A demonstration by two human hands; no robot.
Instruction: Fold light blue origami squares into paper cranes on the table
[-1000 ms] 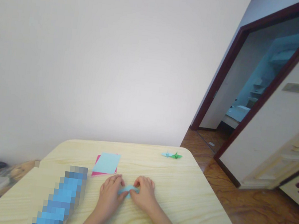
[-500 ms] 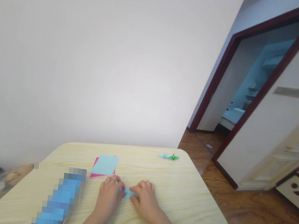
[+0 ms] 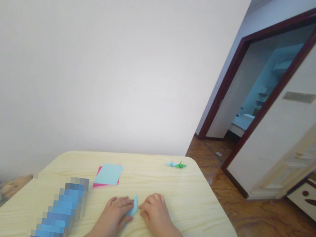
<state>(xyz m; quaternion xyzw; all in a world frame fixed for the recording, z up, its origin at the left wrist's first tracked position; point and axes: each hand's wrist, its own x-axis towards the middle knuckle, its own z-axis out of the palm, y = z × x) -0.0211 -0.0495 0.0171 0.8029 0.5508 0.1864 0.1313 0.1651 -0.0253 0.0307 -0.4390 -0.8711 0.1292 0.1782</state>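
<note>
Under the fingers of my left hand (image 3: 118,211), a small piece of folded light blue paper (image 3: 134,207) stands lengthwise on the table, its narrow point facing away from me. The left thumb and fingers grip its left side and hide part of it. Just to the right of the paper is my right hand (image 3: 156,214). Its fingers are loosely bent, with the thumb slightly apart, and a small gap separates the fingertips from the paper.
Square sheets, light blue paper (image 3: 109,174) over pink paper (image 3: 97,184), lie beyond my left hand. Two folded paper cranes, light blue (image 3: 171,164) and green (image 3: 181,165), sit near the far edge of the wooden table (image 3: 200,217). A blurred blue object (image 3: 60,212) lies at left.
The folded paper has turned from lying crosswise between both hands to pointing away from me. My right hand has let go of it; the left keeps hold. The view has shifted slightly.
</note>
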